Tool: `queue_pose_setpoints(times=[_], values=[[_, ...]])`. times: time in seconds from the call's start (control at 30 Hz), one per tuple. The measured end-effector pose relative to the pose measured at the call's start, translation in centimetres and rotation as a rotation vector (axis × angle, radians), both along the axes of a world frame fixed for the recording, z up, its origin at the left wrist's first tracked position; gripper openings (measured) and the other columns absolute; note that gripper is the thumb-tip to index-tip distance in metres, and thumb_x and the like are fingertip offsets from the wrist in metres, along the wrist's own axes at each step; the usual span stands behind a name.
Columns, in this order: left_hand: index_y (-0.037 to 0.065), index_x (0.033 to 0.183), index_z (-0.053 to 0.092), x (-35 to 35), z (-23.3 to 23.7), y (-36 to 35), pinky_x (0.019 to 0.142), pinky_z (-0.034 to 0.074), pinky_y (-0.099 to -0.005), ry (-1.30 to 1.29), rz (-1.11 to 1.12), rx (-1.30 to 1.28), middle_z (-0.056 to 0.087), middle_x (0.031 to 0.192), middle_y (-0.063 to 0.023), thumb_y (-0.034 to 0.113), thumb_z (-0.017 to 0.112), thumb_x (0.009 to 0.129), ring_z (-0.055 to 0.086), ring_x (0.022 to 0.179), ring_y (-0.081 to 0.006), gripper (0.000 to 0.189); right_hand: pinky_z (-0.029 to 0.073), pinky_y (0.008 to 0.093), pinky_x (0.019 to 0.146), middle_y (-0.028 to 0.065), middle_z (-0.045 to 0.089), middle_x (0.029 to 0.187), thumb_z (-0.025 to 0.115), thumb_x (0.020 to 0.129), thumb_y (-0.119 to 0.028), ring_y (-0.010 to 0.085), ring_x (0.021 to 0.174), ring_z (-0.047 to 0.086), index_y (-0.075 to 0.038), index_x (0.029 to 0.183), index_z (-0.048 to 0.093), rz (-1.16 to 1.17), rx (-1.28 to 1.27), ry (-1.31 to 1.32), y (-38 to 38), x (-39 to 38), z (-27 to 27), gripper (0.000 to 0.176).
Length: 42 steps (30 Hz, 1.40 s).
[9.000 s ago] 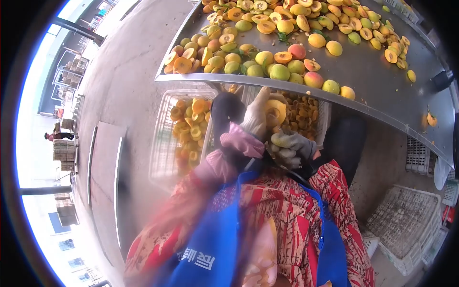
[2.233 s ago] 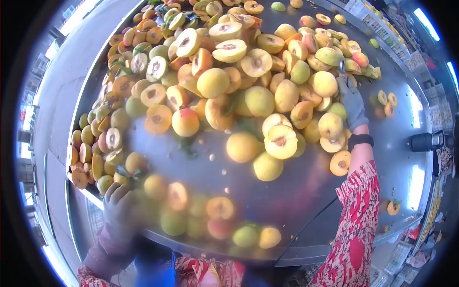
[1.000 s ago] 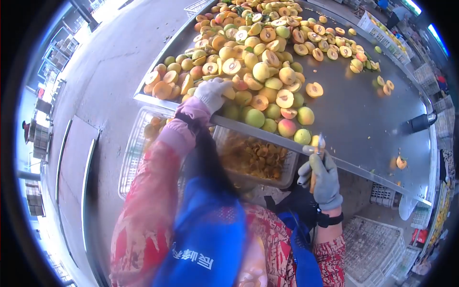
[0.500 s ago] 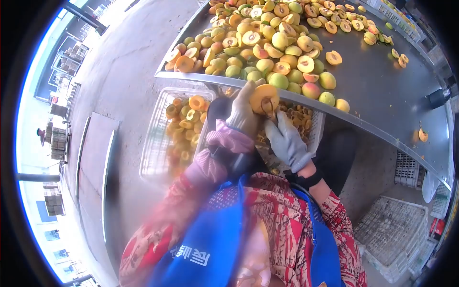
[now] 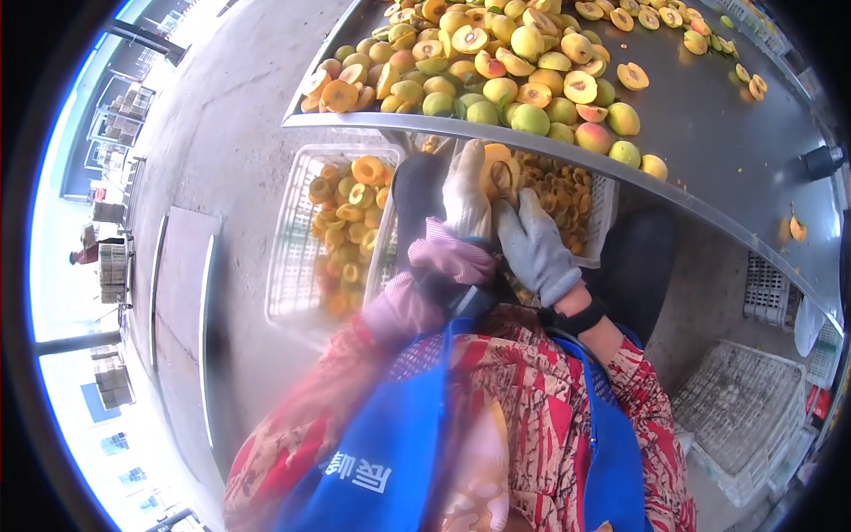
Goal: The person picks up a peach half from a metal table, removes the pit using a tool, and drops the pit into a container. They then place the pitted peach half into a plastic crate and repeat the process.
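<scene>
Just below the table's front edge, my gloved left hand (image 5: 467, 197) is closed on a halved yellow fruit (image 5: 498, 170), cut side up. Against the fruit's lower right, my gloved right hand (image 5: 534, 246) has its fingers closed on a small curved tool (image 5: 503, 180) that lies over the middle of the cut face. Its handle is hidden by the glove. Whole and halved fruit (image 5: 499, 89) are heaped on the metal table (image 5: 691, 133). Under the hands, small brown-orange pieces (image 5: 558, 199) fill a white crate (image 5: 605, 217).
Left of my legs, a white basket (image 5: 285, 248) holds halved fruit. An empty-looking white crate (image 5: 731, 399) stands on the floor at lower right. A person (image 5: 87, 253) is far off at the left, near stacked crates (image 5: 113, 270).
Both hands and the fruit appear slightly lower and to the right relative to the table. The whole view has shifted a little. The cut face is now turned more to the side.
</scene>
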<state>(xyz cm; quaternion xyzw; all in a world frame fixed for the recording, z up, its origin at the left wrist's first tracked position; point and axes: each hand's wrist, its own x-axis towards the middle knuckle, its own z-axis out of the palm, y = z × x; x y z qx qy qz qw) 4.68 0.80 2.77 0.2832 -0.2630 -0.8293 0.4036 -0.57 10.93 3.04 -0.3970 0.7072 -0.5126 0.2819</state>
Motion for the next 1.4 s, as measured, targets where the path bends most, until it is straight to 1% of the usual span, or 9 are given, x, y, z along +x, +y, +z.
queue_pose_setpoints(times=[0.27,0.53,0.73,0.8,1.07,1.27,1.33,1.37,1.4], values=[[0.000,0.117,0.056,-0.8,-0.8,-0.1,0.081,0.053,-0.0327,0.070,0.091,-0.010,0.063,0.103,-0.0108,0.027,0.055,0.097,0.063,0.091,-0.0198,0.034,0.046,0.0450,0.067,0.0268,0.060,0.082,0.054,0.095,-0.017,0.0460,0.083,0.058,0.001,0.098,0.051,-0.038,0.021,0.087,-0.6,0.1,0.6,0.018],[0.002,0.107,0.060,-1.1,-0.2,-0.3,0.051,0.049,-0.0261,-0.207,0.187,-0.121,0.066,0.092,-0.0099,0.029,0.059,0.095,0.063,0.071,-0.0143,0.029,0.047,0.0442,0.072,0.0279,0.061,0.087,0.051,0.096,-0.017,0.0463,0.087,0.059,0.002,0.101,0.051,0.032,0.018,-0.108,-1.5,-0.9,-0.4,0.020],[0.002,0.103,0.062,-0.9,-2.1,-1.2,0.057,0.051,-0.0263,-0.330,0.281,-0.115,0.066,0.089,-0.0098,0.032,0.058,0.096,0.062,0.068,-0.0150,0.031,0.048,0.0447,0.073,0.0271,0.062,0.091,0.053,0.096,-0.017,0.0462,0.089,0.058,0.002,0.103,0.051,0.096,0.165,-0.106,-2.0,-0.6,-2.4,0.020],[0.002,0.104,0.062,-0.8,-1.7,-0.7,0.061,0.052,-0.0270,-0.285,0.257,-0.073,0.066,0.090,-0.0100,0.033,0.057,0.096,0.063,0.071,-0.0159,0.033,0.047,0.0466,0.072,0.0272,0.062,0.091,0.056,0.094,-0.018,0.0464,0.089,0.059,0.001,0.103,0.051,-0.002,0.102,0.085,-1.8,0.3,-2.9,0.021],[0.002,0.110,0.061,-0.2,-3.5,-1.2,0.069,0.053,-0.0291,-0.209,0.220,0.015,0.065,0.095,-0.0119,0.036,0.055,0.097,0.063,0.079,-0.0185,0.038,0.047,0.0477,0.072,0.0276,0.062,0.090,0.057,0.094,-0.020,0.0462,0.087,0.059,0.001,0.100,0.051,0.034,0.185,0.050,-2.2,0.0,-2.5,0.023],[0.003,0.107,0.061,-0.1,-2.7,-1.4,0.060,0.052,-0.0306,-0.342,0.207,-0.134,0.065,0.093,-0.0103,0.036,0.057,0.096,0.063,0.071,-0.0172,0.035,0.046,0.0438,0.078,0.0288,0.061,0.093,0.054,0.096,-0.024,0.0442,0.092,0.059,0.003,0.099,0.052,0.107,0.248,-0.164,-2.1,-0.6,-1.5,0.027],[0.001,0.104,0.061,-0.1,-3.4,-2.2,0.054,0.050,-0.0296,-0.407,0.112,0.033,0.066,0.089,-0.0106,0.032,0.058,0.095,0.062,0.066,-0.0174,0.032,0.049,0.0380,0.065,0.0199,0.062,0.080,0.052,0.097,-0.029,0.0339,0.071,0.062,0.000,0.097,0.053,0.167,0.094,-0.174,-2.0,-1.1,-1.8,0.029],[0.001,0.104,0.061,-0.1,-3.8,-2.4,0.054,0.050,-0.0296,-0.410,0.111,0.035,0.066,0.089,-0.0106,0.032,0.058,0.095,0.062,0.066,-0.0174,0.032,0.049,0.0380,0.065,0.0199,0.062,0.080,0.052,0.097,-0.029,0.0339,0.071,0.062,0.000,0.097,0.053,0.166,0.096,-0.177,-1.7,-1.6,-1.9,0.029],[0.000,0.103,0.061,0.0,-4.0,-2.4,0.052,0.049,-0.0291,-0.322,0.033,-0.066,0.066,0.085,-0.0112,0.031,0.058,0.095,0.061,0.063,-0.0176,0.032,0.048,0.0355,0.059,0.0143,0.061,0.077,0.050,0.097,-0.033,0.0261,0.065,0.059,-0.004,0.101,0.055,0.222,0.266,-0.449,-1.4,-2.2,-1.2,0.030]])
